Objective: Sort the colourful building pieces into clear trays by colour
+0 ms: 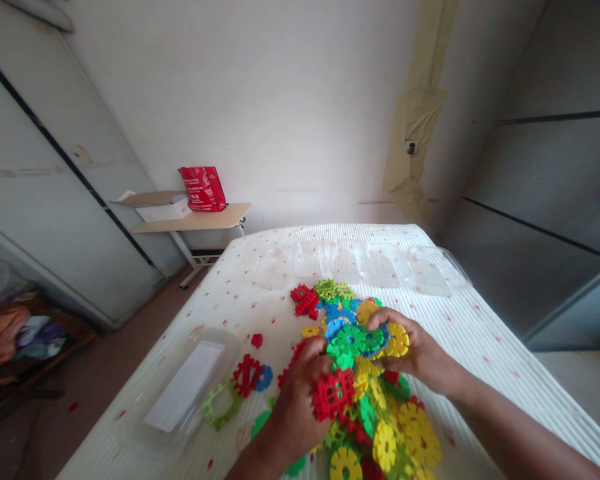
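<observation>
A mixed heap of notched plastic building discs and square pieces (385, 440) in yellow, green, red and blue lies on the patterned bed cover. My left hand (303, 393) is closed around red square interlocking pieces (334, 395) at the heap's left side. Opposite it, my right hand (413, 350) pinches green notched discs (355, 343), with blue and yellow discs at its fingers. Its thumb presses from above. Left of my left hand are a red square piece (247, 375), a blue disc (264, 378) and a lime-green ring-shaped piece (221, 404).
A clear plastic lid (150, 393) with a white label lies on the left. Clear plastic containers (390, 263) line the far side of the bed (480, 367). Beyond it, a small table (215, 220) carries a red bag (203, 189) and a white box (164, 211).
</observation>
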Demonstrator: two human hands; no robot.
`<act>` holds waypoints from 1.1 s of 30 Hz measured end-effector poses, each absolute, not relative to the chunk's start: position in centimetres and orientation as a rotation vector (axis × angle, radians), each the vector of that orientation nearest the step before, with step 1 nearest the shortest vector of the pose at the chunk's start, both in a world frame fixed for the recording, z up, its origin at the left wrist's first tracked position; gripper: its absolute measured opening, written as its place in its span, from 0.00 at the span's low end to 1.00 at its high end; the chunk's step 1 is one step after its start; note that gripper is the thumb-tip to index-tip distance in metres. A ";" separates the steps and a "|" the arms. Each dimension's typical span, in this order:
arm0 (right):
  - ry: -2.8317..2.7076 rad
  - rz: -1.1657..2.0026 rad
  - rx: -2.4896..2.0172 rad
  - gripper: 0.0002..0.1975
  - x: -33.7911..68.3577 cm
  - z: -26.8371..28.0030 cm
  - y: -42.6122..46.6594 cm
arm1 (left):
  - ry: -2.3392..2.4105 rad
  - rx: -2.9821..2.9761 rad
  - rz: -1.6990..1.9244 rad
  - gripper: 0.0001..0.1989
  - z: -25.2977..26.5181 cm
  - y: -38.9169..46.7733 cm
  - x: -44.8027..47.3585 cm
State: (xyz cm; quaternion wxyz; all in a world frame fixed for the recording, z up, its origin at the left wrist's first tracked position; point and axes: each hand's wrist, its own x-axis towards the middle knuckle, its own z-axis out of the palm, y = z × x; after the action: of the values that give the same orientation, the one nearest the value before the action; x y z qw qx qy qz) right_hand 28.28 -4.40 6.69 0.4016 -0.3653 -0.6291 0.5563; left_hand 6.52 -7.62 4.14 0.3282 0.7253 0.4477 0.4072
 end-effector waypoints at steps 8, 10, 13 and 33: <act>-1.773 1.256 -0.945 0.18 29.0 8.3 -4.9 | 1.017 2.278 0.858 0.22 3.7 -8.6 5.1; -1.836 1.213 -0.947 0.18 28.9 9.0 -5.0 | 0.968 2.233 0.857 0.25 3.5 -8.8 4.8; -1.976 1.126 -0.929 0.18 28.1 10.0 -5.1 | 0.925 2.085 1.001 0.30 2.8 -9.1 4.5; -2.254 1.186 -0.743 0.41 22.3 10.2 -7.8 | 1.345 1.346 1.600 0.21 1.0 -8.4 4.8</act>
State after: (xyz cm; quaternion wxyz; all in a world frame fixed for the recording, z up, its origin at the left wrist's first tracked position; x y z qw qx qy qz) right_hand 22.35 -7.78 10.15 0.2418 -0.2718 -0.8243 0.4338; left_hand 4.81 -8.37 1.04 0.3217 0.5126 0.5123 0.6093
